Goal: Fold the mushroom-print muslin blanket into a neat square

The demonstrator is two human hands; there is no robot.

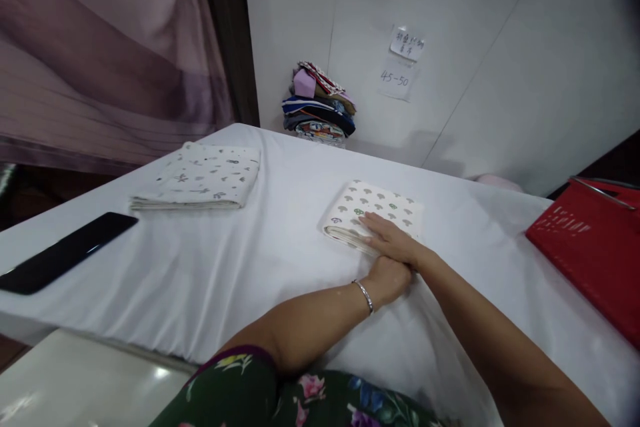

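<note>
A folded white cloth with small printed shapes lies near the middle of the white-covered table. My right hand rests flat on its near edge, fingers stretched out together and pointing left. My left hand, with a thin bracelet at the wrist, sits just below the right hand at the cloth's near edge; its fingers are tucked under the right hand and hidden. Both forearms reach in from the bottom of the view.
A second folded patterned cloth lies at the table's left. A black phone sits near the left edge. A red plastic basket stands at the right. A pile of coloured fabrics leans against the back wall under paper notes.
</note>
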